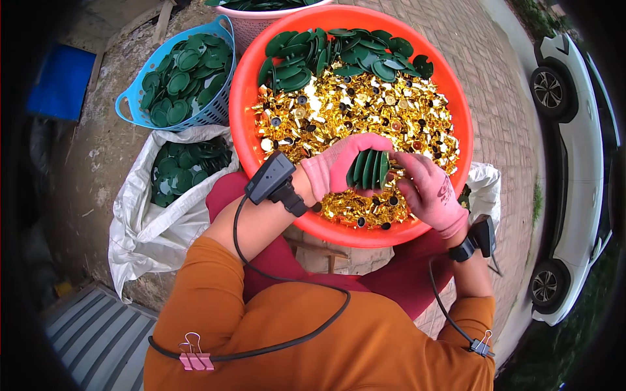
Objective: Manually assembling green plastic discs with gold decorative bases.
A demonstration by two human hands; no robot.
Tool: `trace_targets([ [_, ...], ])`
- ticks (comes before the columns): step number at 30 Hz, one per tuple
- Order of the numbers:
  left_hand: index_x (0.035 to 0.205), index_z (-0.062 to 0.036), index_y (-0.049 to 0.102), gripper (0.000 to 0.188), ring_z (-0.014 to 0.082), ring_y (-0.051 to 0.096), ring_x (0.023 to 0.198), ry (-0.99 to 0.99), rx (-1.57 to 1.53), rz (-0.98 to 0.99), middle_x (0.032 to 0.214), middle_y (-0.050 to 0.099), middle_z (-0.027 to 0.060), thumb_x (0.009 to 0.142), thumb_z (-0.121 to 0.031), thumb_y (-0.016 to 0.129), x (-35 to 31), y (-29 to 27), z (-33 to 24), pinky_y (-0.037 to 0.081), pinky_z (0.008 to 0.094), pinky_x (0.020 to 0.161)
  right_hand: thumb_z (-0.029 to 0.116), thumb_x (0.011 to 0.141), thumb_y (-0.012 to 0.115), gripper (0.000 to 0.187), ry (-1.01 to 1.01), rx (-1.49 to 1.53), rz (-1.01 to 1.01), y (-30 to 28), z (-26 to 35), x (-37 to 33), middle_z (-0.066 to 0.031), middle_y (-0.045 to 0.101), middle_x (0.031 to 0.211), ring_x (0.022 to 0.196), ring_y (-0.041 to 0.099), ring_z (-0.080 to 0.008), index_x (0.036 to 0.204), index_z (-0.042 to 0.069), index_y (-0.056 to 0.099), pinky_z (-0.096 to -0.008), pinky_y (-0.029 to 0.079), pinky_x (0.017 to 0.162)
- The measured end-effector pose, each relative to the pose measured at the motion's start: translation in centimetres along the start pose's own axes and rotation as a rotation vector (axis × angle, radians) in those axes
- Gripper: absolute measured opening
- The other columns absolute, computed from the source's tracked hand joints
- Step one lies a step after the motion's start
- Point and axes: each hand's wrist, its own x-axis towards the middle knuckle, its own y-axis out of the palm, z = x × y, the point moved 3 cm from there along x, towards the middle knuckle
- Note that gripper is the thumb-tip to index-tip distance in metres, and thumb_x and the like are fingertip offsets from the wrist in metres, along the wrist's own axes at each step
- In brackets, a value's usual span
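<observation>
My left hand (340, 164), in a pink glove, is closed around a short row of dark green plastic discs (368, 171) standing on edge with gaps between them. My right hand (427, 192), gloved in pink too, has its fingertips pinched at the right end of this row. Whatever small piece they grip is too small to make out. Both hands are above a large orange-red tub (381, 238). Shiny gold pieces (365, 111) mixed with small black caps fill most of it. Loose green discs (303, 58) are heaped along its far side.
To the left stands a blue basket (134, 107) of green discs. Nearer is a white woven sack (140, 228) holding more discs. A pink basket (244, 29) sits behind the tub. Another white sack (484, 189) is at the right. A white car (577, 169) is parked beyond the brick paving.
</observation>
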Motion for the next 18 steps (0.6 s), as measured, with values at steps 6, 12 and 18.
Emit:
trace_targets([
  [6,0.100,-0.0090,0.065,0.029,0.0259,0.068,0.065,-0.141,-0.142,0.050,0.080,0.069,0.0105,0.092,-0.036,0.056,-0.1,0.0,0.8,0.053,0.0346,0.048,0.012,0.086,0.066,0.038,-0.019,-0.224,0.339,0.2,-0.9,0.6,-0.0178,0.062,0.095,0.085,0.062,-0.0370,0.119,0.001,0.053,-0.0455,0.051,0.072],
  [12,0.106,-0.0020,0.064,0.042,0.0274,0.063,0.084,0.569,0.897,-0.244,0.093,0.065,0.0160,0.077,-0.031,0.071,-1.9,0.9,-0.8,0.050,0.0357,0.079,0.032,0.096,0.062,0.028,0.904,1.210,0.163,4.9,-1.1,-1.0,-0.0006,0.052,0.073,0.050,0.046,-0.0106,0.105,0.007,0.051,-0.0245,0.035,0.044],
  [18,0.116,-0.0012,0.061,0.043,0.0180,0.061,0.093,0.980,1.376,-0.266,0.100,0.063,0.0093,0.083,-0.026,0.070,-2.1,0.6,-0.5,0.050,0.0348,0.084,0.036,0.100,0.055,0.026,1.048,1.688,0.264,4.8,-1.6,-0.8,0.0051,0.045,0.071,0.047,0.031,-0.0036,0.092,0.011,0.051,-0.0203,0.021,0.041],
])
